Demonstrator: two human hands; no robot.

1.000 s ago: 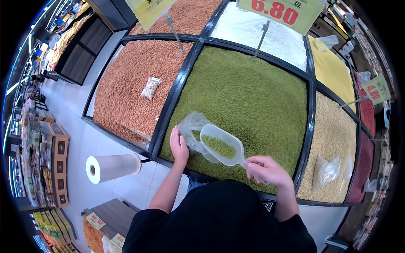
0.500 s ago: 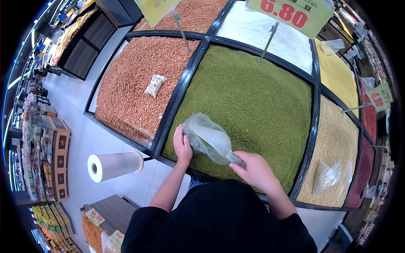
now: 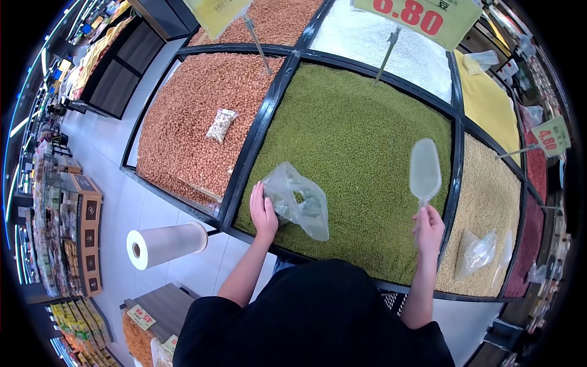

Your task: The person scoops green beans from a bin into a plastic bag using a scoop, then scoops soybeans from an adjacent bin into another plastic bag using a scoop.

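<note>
My right hand (image 3: 429,227) grips the handle of a translucent scoop (image 3: 425,171). The scoop's blade points away from me, above the right part of the green mung beans (image 3: 367,131), and no beans show in it. My left hand (image 3: 263,214) holds the left side of a clear plastic bag (image 3: 306,205), its thumb hidden behind the plastic. The bag's mouth gapes to the right, and something green shows through it; I cannot tell whether that is inside or behind the bag. It sits low over the near left part of the mung beans.
Dark dividers (image 3: 260,134) separate the bins. Peanuts (image 3: 189,116) with a small filled bag (image 3: 221,125) lie left; pale grains (image 3: 480,202) with another filled bag (image 3: 475,255) lie right. A price sign (image 3: 422,21) stands behind. A bag roll (image 3: 167,244) juts out at front left.
My right hand has carried the scoop out of the bag's mouth and away to the right, turning it to point forward. My left hand and the bag have stayed nearly in place.
</note>
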